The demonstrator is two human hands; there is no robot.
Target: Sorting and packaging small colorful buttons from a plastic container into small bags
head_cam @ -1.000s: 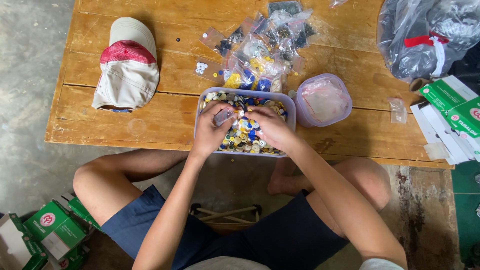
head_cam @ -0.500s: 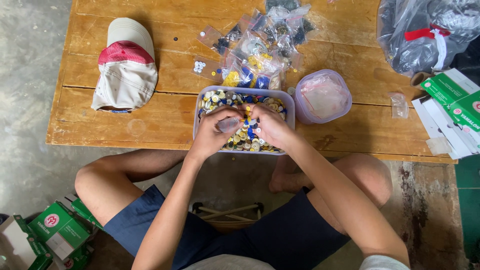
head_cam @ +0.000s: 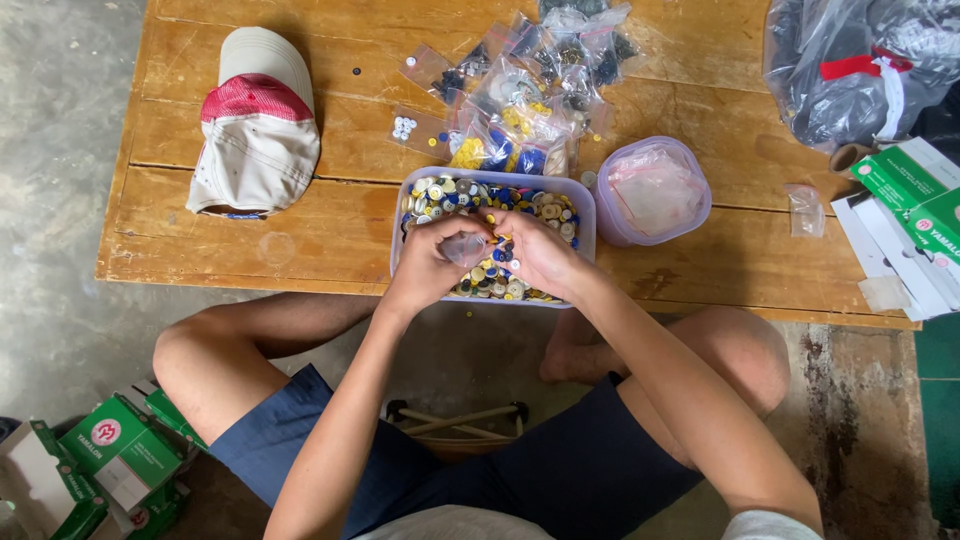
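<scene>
Your left hand (head_cam: pixel 432 262) and your right hand (head_cam: pixel 540 252) meet over the clear plastic tub (head_cam: pixel 586 208) of mixed buttons (head_cam: pixel 445 196), which sits at the near edge of the low wooden table (head_cam: pixel 700 60). Both hands are closed around a small clear bag (head_cam: pixel 466 247), which is pinched between the fingertips of both at the spot where they meet; what is inside the bag is too small to tell. Directly under your grip lie yellow, blue and white buttons. Just beyond your hands, past the far wall of the tub, a heap of little filled bags (head_cam: pixel 530 90) spreads over the table. To the right of your right hand, just beside the tub, stands a round purple container (head_cam: pixel 654 190) lined with clear plastic. Well off to the left of your left hand lies a white and red cap (head_cam: pixel 256 130). Far right of the grip are a grey plastic sack (head_cam: pixel 860 60) and green and white boxes (head_cam: pixel 905 205).
</scene>
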